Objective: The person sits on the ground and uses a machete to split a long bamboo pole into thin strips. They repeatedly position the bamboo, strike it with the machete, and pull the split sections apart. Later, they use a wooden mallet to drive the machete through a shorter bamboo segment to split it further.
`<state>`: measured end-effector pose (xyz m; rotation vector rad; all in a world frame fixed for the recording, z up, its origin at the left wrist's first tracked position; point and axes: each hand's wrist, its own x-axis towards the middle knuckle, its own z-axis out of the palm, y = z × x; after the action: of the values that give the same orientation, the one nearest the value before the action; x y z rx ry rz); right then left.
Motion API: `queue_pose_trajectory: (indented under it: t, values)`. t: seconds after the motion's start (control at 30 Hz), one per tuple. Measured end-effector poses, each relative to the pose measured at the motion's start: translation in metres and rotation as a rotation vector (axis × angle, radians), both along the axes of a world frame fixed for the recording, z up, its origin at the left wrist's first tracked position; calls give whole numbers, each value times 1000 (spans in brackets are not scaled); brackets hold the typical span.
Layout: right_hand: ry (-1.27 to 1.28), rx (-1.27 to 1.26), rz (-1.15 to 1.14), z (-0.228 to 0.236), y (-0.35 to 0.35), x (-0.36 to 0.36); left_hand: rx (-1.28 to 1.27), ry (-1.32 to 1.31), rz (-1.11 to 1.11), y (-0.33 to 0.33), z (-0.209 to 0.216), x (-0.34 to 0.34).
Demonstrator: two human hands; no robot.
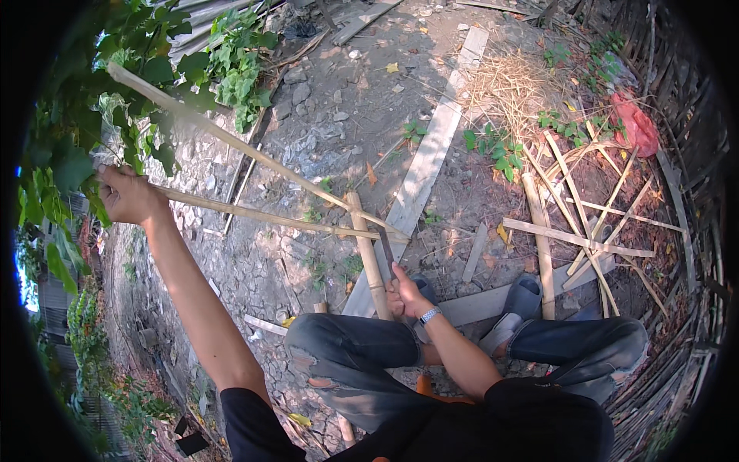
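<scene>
My left hand point(125, 197), stretched out far to the left, is closed around the end of a bamboo strip point(254, 213). A second, longer bamboo strip point(239, 145) slants above it, and the two come together in a narrow V at their right ends. Where they meet, the dark blade of a knife point(386, 252) stands against them. My right hand point(409, 296) is wrapped round the knife's handle, close to my knee. Both strips cross over a bamboo pole point(371, 266) lying on the ground in front of me.
Long wooden boards point(431, 158) lie on the ground. At right are another bamboo pole point(539, 231), a heap of split bamboo pieces point(600, 223) and a red plastic bag point(634, 125). Dry straw point(512, 88) lies beyond. Leafy vines point(73, 154) hang beside my left hand.
</scene>
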<state>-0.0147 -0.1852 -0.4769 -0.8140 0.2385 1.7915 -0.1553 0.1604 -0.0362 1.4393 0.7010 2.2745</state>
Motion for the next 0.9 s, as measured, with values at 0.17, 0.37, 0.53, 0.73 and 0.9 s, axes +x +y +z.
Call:
queue_pose_trajectory:
  t: [0.17,0.37,0.53,0.73,0.9]
  values:
    - [-1082,117,144,59,-12,19,89,-8,-64,-65,40,21]
    - [-1372,307,53,82,7,6,244,48,-215,-108,51,47]
    - [-1175,-143,429,-41,-6,55,168,56,-19,-108,38,63]
    - [-141,-146,174,-28,29,29,110,24,77,-69,40,46]
    - [644,152,-224,-35,33,26,93,65,170,-52,44,51]
